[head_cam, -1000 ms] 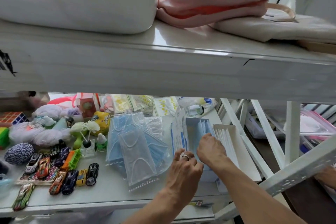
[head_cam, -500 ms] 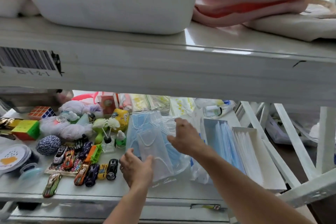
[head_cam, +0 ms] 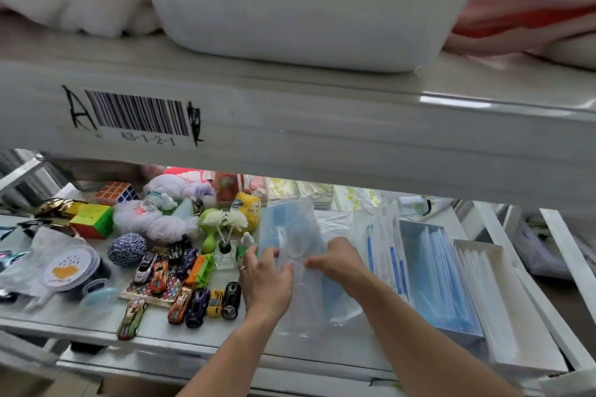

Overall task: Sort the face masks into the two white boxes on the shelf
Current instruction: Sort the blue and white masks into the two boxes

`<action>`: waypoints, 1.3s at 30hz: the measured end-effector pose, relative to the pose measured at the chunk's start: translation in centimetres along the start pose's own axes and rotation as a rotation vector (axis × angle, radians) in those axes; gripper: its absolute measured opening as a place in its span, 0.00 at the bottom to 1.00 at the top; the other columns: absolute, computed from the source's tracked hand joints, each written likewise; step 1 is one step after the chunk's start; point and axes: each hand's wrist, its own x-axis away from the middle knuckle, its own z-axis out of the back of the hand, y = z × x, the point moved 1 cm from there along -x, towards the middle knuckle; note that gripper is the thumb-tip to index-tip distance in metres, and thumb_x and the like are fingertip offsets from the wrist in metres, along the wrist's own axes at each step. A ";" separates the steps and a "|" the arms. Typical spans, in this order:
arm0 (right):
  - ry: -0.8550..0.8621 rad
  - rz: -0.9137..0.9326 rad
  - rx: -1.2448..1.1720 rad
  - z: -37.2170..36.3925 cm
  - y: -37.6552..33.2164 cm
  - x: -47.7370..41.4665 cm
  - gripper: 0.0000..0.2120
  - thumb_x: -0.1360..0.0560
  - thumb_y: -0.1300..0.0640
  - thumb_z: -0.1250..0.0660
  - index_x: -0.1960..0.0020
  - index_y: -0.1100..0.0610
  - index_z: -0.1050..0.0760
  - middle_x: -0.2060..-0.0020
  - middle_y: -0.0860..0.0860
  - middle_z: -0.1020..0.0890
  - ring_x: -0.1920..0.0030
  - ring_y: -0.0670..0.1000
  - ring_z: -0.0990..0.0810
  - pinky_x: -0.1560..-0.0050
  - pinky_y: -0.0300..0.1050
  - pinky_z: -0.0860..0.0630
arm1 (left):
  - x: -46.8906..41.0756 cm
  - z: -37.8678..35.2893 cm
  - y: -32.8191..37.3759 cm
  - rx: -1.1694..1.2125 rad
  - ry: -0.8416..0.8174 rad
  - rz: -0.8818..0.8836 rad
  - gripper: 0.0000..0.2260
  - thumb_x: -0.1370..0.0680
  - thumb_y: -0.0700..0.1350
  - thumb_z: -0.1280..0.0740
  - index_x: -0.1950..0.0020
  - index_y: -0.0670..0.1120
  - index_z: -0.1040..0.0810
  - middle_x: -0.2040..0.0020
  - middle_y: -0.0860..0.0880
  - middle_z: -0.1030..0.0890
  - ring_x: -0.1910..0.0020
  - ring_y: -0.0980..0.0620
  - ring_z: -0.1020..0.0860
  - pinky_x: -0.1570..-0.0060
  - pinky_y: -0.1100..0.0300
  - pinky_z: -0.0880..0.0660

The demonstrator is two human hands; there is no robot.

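Note:
A pile of blue face masks in clear plastic sleeves (head_cam: 292, 226) lies on the lower shelf, mid-frame. My left hand (head_cam: 266, 280) and my right hand (head_cam: 342, 263) both pinch the top wrapped mask (head_cam: 300, 267), one at each side of its upper part. To the right stand two white boxes side by side: the nearer box (head_cam: 403, 235) holds blue masks on edge, the farther box (head_cam: 496, 251) holds white masks.
Toy cars (head_cam: 196, 298), a striped yarn ball (head_cam: 127, 248), puzzle cubes (head_cam: 92, 221) and small bottles crowd the shelf left of the masks. The upper shelf beam (head_cam: 322, 138) with a barcode label hangs low overhead. White frame struts (head_cam: 564, 255) slant at right.
Both hands left the box with blue masks and moved left to the pile. They now grip the top wrapped mask together. The view shifted left.

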 end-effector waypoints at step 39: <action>0.072 0.263 -0.681 7.9 4.4 9.8 0.04 0.25 0.64 0.28 0.56 0.66 0.17 0.65 0.55 0.15 0.64 0.54 0.20 0.66 0.44 0.21 | 6.5 7.3 2.7 1.291 -0.443 0.419 0.22 0.26 0.40 0.28 0.33 0.36 0.25 0.42 0.34 0.17 0.45 0.35 0.17 0.46 0.37 0.20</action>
